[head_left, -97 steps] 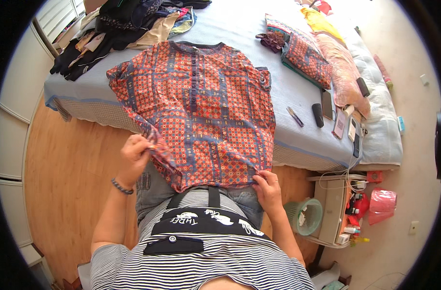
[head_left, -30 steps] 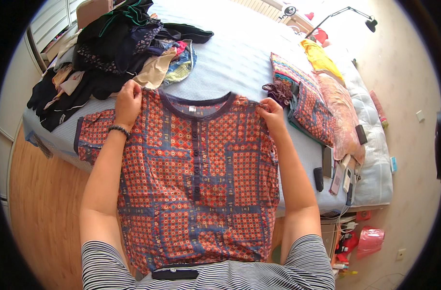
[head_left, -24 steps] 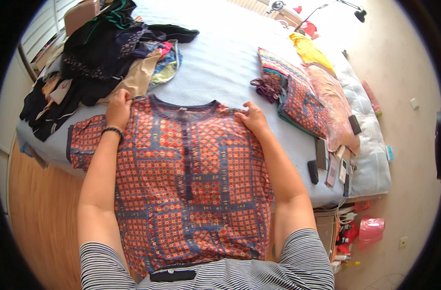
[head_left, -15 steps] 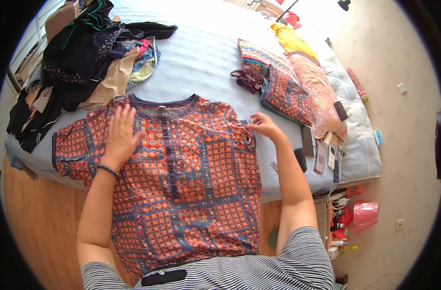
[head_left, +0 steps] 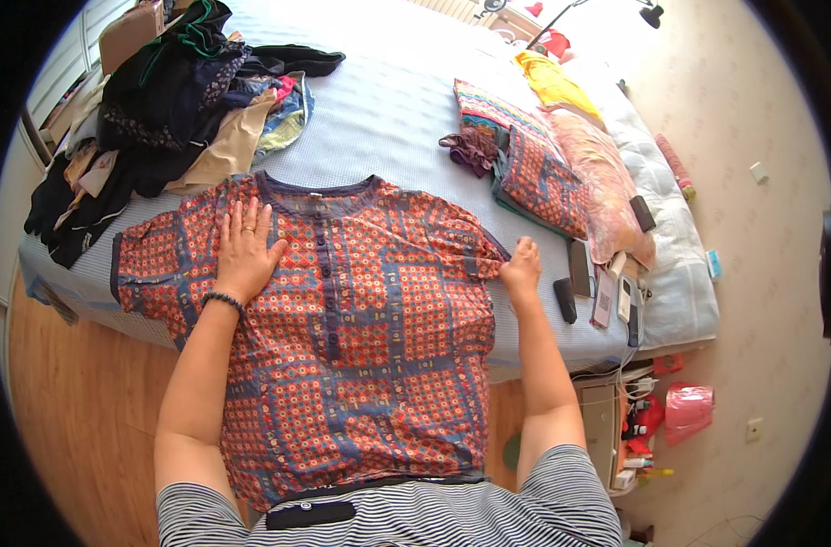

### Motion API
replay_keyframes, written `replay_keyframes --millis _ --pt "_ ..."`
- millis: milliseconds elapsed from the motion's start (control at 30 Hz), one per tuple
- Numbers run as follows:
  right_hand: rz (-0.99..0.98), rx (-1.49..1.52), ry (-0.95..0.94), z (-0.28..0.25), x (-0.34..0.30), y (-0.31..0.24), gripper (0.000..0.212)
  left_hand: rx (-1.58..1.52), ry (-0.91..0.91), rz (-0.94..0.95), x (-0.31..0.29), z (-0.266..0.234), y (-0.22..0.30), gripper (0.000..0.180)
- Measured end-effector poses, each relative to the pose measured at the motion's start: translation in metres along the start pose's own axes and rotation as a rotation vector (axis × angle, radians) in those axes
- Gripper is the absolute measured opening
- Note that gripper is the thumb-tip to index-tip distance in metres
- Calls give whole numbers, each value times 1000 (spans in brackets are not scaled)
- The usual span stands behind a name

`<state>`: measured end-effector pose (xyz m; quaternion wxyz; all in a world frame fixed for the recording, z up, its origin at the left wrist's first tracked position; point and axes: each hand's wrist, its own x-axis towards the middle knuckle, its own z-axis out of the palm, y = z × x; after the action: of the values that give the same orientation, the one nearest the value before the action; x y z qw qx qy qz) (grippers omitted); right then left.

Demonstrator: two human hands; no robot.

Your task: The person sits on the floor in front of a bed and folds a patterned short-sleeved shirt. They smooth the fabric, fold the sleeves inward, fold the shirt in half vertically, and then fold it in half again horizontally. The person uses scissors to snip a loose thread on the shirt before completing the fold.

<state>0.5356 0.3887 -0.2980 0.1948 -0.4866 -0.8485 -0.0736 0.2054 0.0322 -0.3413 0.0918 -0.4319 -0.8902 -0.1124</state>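
A short-sleeved shirt (head_left: 379, 319) with a red and blue patchwork print lies spread face up. Its dark-trimmed neckline points away from me, and its lower part reaches over the bed's near edge to my waist. My left hand (head_left: 249, 248) rests flat on the shirt's left shoulder area, fingers stretched out and pointing away. At the right side, my right hand (head_left: 522, 269) is closed on the cuff of the right sleeve and pulls it outward. The left sleeve lies out flat on the bed.
The bed (head_left: 388, 118) has a pale blue checked cover. A pile of dark and beige clothes (head_left: 160, 118) sits at its far left. Folded printed clothes (head_left: 543, 182) and a pink pillow (head_left: 598, 173) lie at the right, near phones (head_left: 603, 301) and a black case (head_left: 565, 301).
My right hand has moved right and slightly toward me, taking hold of the sleeve cuff and straightening the sleeve. My left hand stays flat on the shirt.
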Motion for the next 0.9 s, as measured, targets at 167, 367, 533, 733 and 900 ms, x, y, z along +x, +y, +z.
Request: replay_keyframes --millis 167,367,533,733,900 --pt "-331 357 55 6 15 -71 40 0 -31 -19 -2 -4 -3 67" --pt "-117 308 -320 37 51 -60 39 -5 5 6 -2 -3 -3 65" --pt "64 353 -498 21 37 -57 31 -25 24 1 0 -6 1 65" --pt "122 505 109 38 47 -18 20 -38 32 -8 -2 -5 1 65" --pt "-236 526 -69 59 31 -6 39 -61 52 7 1 -1 0 65"
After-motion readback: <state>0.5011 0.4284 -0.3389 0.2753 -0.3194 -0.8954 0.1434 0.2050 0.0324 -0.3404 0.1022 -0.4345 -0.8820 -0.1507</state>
